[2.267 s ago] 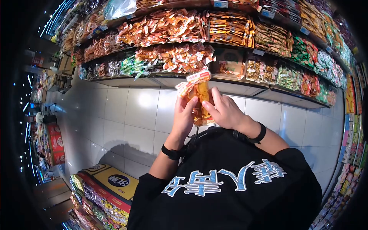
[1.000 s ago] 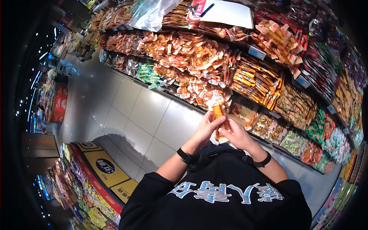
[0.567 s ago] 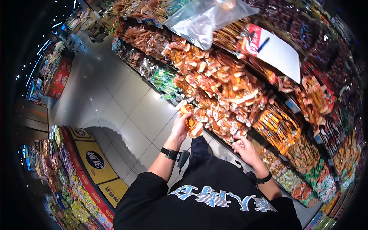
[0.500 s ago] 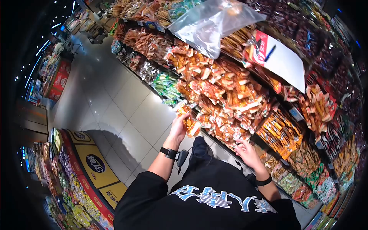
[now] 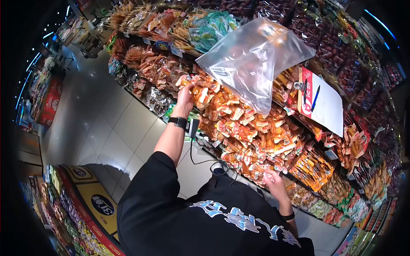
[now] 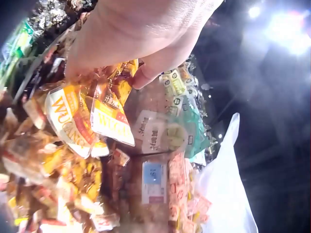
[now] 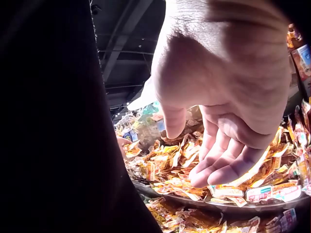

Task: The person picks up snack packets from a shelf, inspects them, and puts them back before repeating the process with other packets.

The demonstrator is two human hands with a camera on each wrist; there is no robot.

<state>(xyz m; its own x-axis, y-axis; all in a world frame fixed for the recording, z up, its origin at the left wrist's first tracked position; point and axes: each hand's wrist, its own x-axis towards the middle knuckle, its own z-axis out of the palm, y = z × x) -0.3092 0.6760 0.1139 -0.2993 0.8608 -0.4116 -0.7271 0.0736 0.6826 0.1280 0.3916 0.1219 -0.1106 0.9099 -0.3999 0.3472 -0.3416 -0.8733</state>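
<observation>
My left hand (image 5: 184, 101) reaches over the upper left of the sloping snack display. It grips a few orange snack packets (image 6: 112, 116) with white printed headers, which hang below the fingers in the left wrist view. The thumb shows there, while the other fingers are mostly hidden. Under and beside that hand lie heaped orange packets (image 5: 252, 128) of a similar look. My right hand (image 5: 276, 187) hovers at the lower front of the display. Its fingers (image 7: 226, 162) hang loosely curled with nothing in them, above more orange packets in the right wrist view.
A large clear plastic bag (image 5: 243, 64) lies across the upper shelf. Right of it, a clipboard (image 5: 331, 109) with white paper holds a pen (image 5: 316, 98). Yellow-orange packets (image 5: 314, 170) stand in rows at the right. A yellow-and-red display stand (image 5: 100, 202) is behind at lower left, across the tiled floor (image 5: 134, 115).
Both hands held the packets together at first; the right then let go. The left hand has carried them up and left to the shelf. The head view has turned and moved closer to the display.
</observation>
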